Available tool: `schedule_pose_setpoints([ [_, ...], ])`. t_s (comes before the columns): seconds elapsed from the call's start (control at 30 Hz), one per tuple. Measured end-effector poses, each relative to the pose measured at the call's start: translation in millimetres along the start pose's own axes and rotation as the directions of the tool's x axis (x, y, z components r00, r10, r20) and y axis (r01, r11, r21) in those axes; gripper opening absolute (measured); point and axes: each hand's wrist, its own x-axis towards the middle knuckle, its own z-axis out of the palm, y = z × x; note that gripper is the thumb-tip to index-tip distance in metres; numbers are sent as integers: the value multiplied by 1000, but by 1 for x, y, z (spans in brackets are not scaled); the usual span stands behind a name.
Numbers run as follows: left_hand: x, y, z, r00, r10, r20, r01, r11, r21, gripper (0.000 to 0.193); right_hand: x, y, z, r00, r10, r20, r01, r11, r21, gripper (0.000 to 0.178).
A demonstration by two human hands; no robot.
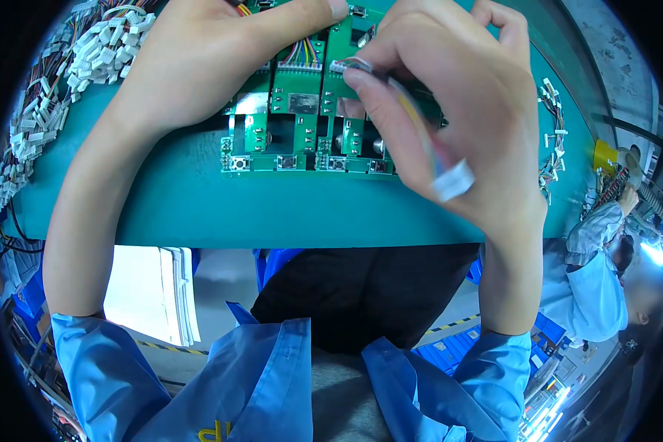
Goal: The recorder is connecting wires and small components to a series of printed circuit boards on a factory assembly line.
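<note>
My right hand (457,96) pinches a thin multicoloured wire harness (418,118) between thumb and forefinger. One end of it meets a white connector on the green circuit board panel (302,140); whether it is fully seated I cannot tell. Its loose white plug (453,180) hangs beside my palm, blurred. My left hand (206,55) lies over the panel's left part, thumb stretched across the boards; its other fingers are mostly hidden or cut off by the upper edge. Between my hands, another wire harness (300,53) stands in a white connector on the panel.
Bundled wire harnesses with white plugs (107,48) are heaped on the green table (309,214) at the left. More harnesses (554,136) lie along its right side. White sheets (151,291) are below the table's near edge. Another person (600,295) in blue is at the far right.
</note>
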Motion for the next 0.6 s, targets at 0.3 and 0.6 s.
schedule_pose_setpoints([
  [0.3,-1,-8,0,999,-28,-38,26,999,-33,13,-8,0,-18,1000,-3,29,2,1000,14,12],
  [0.6,-1,-2,1,1000,15,5,-15,1000,-27,13,-2,14,-13,999,-19,40,18,1000,19,11],
])
